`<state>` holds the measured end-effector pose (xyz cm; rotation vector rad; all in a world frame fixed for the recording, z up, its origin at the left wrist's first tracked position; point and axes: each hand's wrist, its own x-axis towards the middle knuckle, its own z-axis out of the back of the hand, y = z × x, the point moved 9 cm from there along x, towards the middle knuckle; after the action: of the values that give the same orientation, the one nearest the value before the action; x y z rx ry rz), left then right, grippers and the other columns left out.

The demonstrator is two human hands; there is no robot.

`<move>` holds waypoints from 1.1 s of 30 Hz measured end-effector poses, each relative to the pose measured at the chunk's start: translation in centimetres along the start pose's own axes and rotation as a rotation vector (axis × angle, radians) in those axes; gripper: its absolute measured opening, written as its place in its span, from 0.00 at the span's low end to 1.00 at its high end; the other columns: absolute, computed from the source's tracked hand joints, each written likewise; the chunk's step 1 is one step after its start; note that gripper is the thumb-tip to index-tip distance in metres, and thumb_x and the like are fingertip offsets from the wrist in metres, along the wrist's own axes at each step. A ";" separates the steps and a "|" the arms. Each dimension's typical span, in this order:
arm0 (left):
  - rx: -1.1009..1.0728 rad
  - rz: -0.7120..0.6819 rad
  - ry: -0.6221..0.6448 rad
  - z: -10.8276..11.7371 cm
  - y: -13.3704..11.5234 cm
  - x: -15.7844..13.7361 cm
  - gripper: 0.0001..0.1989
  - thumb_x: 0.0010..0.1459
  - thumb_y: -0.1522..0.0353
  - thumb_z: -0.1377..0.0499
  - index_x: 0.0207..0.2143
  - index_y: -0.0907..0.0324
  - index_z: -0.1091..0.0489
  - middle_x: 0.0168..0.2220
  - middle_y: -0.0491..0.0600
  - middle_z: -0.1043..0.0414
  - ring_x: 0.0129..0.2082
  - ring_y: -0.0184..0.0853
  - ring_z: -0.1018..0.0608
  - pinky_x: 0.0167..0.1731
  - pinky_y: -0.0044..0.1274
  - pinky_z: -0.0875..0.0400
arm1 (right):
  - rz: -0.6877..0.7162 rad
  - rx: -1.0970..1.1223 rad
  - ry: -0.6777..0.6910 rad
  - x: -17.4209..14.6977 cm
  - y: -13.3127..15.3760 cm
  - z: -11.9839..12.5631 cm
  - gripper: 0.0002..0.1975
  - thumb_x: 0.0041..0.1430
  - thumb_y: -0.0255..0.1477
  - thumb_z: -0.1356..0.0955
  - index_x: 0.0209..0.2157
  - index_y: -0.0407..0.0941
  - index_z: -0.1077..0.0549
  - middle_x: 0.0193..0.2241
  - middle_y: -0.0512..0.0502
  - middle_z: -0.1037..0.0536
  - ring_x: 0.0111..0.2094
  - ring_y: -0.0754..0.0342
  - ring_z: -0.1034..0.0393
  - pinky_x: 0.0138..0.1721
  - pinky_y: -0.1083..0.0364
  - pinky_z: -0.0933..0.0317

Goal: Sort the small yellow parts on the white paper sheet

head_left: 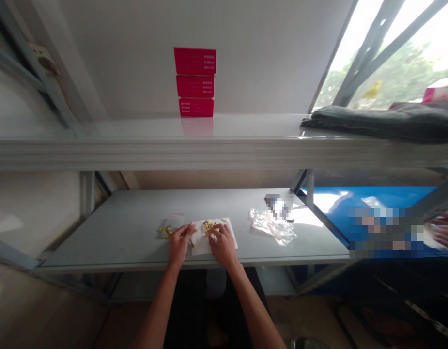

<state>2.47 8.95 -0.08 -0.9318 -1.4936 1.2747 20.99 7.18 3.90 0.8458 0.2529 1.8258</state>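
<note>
A white sheet (204, 249) lies near the front edge of the grey shelf, with a small pile of yellow pieces (210, 225) on it. My left hand (179, 244) is at the sheet's left side, thumb and fingers pinched on the edge of what looks like a small clear plastic bag (198, 233). Fingers bent downward, my right hand (224, 244) is closed at the yellow pile; its fingertips are too small to show what they grip. Left of my left hand lies a clear zip bag (176, 221) containing more yellow pieces.
Clear plastic bags (272, 228) lie on the right of the grey shelf (111, 232), before a blurred-out object. Three red boxes (196, 86) are stacked on the upper shelf (136, 127), near dark folded cloth (383, 123). Another person's hand (445, 230) shows at far right by a blue surface.
</note>
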 end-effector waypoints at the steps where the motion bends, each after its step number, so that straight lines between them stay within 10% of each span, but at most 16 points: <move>1: -0.010 0.000 0.001 0.0 0.0 0.0 0.20 0.53 0.52 0.35 0.36 0.60 0.21 0.34 0.51 0.18 0.38 0.42 0.17 0.41 0.28 0.25 | 0.026 -0.039 0.029 0.0 0.2 -0.4 0.11 0.63 0.25 0.34 0.43 0.47 0.21 0.45 0.42 0.25 0.49 0.47 0.35 0.54 0.49 0.38; 11: 0.126 -0.070 0.105 -0.8 -0.4 0.0 0.20 0.57 0.52 0.39 0.35 0.59 0.21 0.36 0.50 0.18 0.39 0.40 0.19 0.41 0.25 0.27 | 0.106 -0.074 0.029 0.0 0.9 -1.0 0.05 0.63 0.25 0.31 0.39 0.45 0.23 0.45 0.41 0.25 0.47 0.46 0.37 0.51 0.48 0.39; 21: 0.249 -0.160 0.183 -1.7 -1.5 -0.3 0.16 0.60 0.55 0.40 0.34 0.58 0.21 0.34 0.49 0.19 0.36 0.39 0.21 0.38 0.24 0.30 | 0.005 0.417 -0.273 -0.3 -1.3 1.9 0.06 0.66 0.27 0.34 0.36 0.46 0.25 0.36 0.45 0.24 0.37 0.51 0.33 0.40 0.53 0.37; 33: 0.257 -0.170 0.234 -2.3 -2.0 -0.4 0.15 0.59 0.56 0.38 0.34 0.57 0.20 0.35 0.49 0.19 0.37 0.40 0.21 0.40 0.25 0.30 | 0.066 0.574 -0.127 -0.2 0.0 1.6 0.10 0.67 0.29 0.34 0.43 0.49 0.20 0.40 0.44 0.23 0.43 0.51 0.29 0.47 0.51 0.34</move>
<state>4.86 8.89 1.90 -0.7404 -1.1699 1.1581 22.07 6.68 4.93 1.3724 0.6951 1.7716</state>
